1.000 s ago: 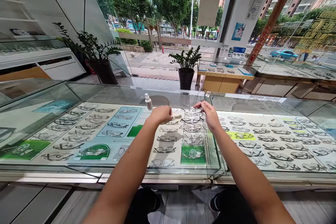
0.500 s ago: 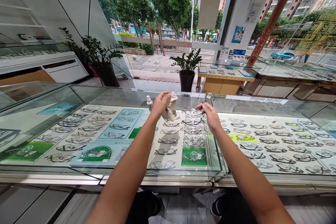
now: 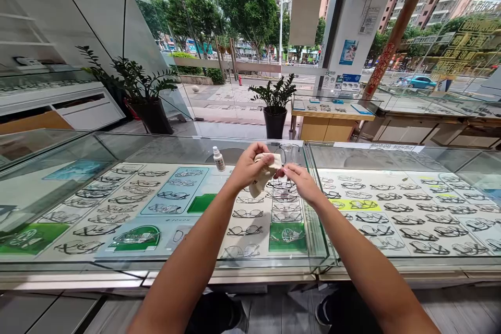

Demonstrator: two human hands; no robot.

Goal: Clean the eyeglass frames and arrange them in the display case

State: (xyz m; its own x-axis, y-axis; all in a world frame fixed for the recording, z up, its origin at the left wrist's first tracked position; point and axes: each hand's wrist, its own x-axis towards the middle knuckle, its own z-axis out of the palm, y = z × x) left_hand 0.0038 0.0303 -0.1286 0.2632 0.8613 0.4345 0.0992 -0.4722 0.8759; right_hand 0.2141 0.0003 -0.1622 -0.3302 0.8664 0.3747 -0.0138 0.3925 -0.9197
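Note:
Above the glass counter, my left hand (image 3: 253, 166) is closed on a cream cloth (image 3: 258, 183), which hangs down below the fingers. My right hand (image 3: 300, 180) pinches a pair of thin dark-framed eyeglasses (image 3: 285, 154). The cloth touches the eyeglasses between my two hands, and the fingers partly hide the frame. A small white spray bottle (image 3: 218, 159) stands upright on the glass to the left of my left hand.
Under the glass top of the display counter (image 3: 172, 262) lie rows of eyeglasses. A second glass case (image 3: 391, 262) adjoins on the right. Beyond the counter are potted plants (image 3: 275, 115) and a wooden display table (image 3: 324, 128).
My left hand has moved right with the cloth, bringing it against the eyeglasses. My right hand has shifted slightly left and down. The view has tilted a little.

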